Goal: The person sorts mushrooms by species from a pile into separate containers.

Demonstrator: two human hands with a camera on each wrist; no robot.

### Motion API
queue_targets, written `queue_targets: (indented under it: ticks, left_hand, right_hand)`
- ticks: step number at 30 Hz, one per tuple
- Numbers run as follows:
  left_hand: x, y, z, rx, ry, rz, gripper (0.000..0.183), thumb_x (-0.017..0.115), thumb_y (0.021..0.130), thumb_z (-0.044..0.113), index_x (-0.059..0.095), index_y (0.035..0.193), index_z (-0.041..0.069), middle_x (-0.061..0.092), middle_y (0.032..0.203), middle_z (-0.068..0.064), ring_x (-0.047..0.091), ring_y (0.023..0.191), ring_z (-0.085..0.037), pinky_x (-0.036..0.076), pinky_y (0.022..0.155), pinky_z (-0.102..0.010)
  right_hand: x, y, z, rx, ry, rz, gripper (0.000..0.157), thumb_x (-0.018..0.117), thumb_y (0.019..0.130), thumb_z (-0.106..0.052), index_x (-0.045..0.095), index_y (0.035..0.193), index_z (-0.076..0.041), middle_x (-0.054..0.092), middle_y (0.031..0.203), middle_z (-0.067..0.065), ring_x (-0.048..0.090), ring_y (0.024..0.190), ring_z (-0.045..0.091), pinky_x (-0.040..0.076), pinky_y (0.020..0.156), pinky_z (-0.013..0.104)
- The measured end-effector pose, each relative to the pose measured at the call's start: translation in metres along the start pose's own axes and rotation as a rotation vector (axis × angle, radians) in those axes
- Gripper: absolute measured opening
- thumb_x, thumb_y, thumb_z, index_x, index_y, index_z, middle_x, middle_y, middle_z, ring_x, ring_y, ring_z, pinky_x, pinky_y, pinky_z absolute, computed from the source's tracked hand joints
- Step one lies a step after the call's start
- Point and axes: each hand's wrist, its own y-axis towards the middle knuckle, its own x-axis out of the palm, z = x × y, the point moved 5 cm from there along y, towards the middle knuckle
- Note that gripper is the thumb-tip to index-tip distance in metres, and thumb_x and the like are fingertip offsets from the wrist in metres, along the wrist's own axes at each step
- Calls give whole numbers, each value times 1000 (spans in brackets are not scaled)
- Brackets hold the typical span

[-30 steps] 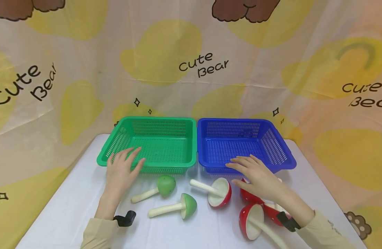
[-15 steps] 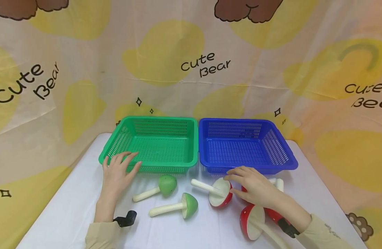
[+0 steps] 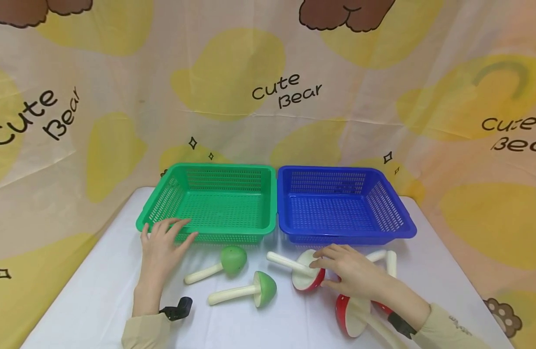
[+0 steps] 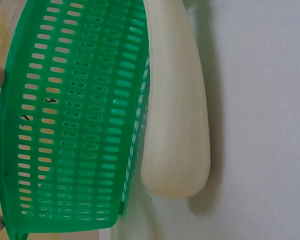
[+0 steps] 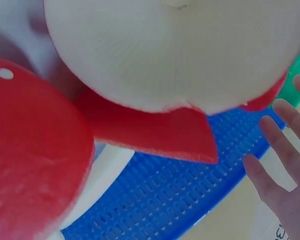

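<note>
In the head view, my left hand (image 3: 160, 252) hovers with loosely bent fingers at the front left rim of the green basket (image 3: 268, 230). Nothing is in its grasp. Two toy mushrooms with green caps, one nearer the basket (image 3: 234, 260) and one in front (image 3: 265, 289), lie to its right. My right hand (image 3: 353, 271) is over a red-capped toy mushroom (image 3: 303, 280), fingertips overlapping the pale underside and thumb near the red edge. Its fingers appear spread in the right wrist view. Another red-capped mushroom (image 3: 344, 310) lies below that hand; further ones are partly hidden under the forearm.
A blue basket (image 3: 346, 235) stands beside the green one at the back of the white-covered table (image 3: 294, 325). Pale stems (image 3: 391, 263) stick up behind the right forearm. A patterned cloth (image 3: 233, 72) hangs behind the baskets.
My right hand has come down and left, from the blue basket's front rim to the red-capped mushroom. My left hand has drifted slightly left and toward me. The mushrooms lie where they were.
</note>
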Motion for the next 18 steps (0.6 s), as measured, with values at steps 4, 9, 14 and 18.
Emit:
queue_targets:
  ticks: [4, 9, 14, 18]
  left_hand:
    - [-1, -1, -3, -5, -17, 16, 39, 80, 75, 28, 68, 108, 12, 62, 112, -14, 50, 112, -37, 18, 108, -70]
    - [1, -1, -4, 8, -27, 26, 37, 81, 74, 27, 68, 104, 10, 62, 107, -14, 50, 110, -37, 18, 108, -70]
    - [3, -2, -4, 0, -23, 27, 36, 81, 74, 27, 68, 103, 9, 63, 105, -14, 51, 108, -37, 18, 109, -70]
    - [3, -1, -4, -11, -24, 17, 36, 81, 74, 27, 68, 102, 8, 63, 104, -14, 51, 107, -37, 17, 108, -70]
  right_hand:
    - [4, 1, -3, -41, -13, -20, 34, 75, 80, -26, 68, 113, -23, 64, 123, 0, 57, 117, 25, 49, 97, 50]
    - [7, 2, -5, -104, -54, 14, 29, 77, 77, -22, 71, 105, -23, 65, 118, 1, 57, 113, 24, 50, 96, 47]
    - [8, 3, -7, -186, -84, 87, 24, 79, 74, -14, 72, 95, -22, 66, 107, -2, 58, 105, 19, 52, 90, 42]
    - [10, 4, -7, -238, -92, 148, 22, 76, 74, -7, 70, 89, -22, 63, 94, -8, 57, 93, 12, 52, 82, 35]
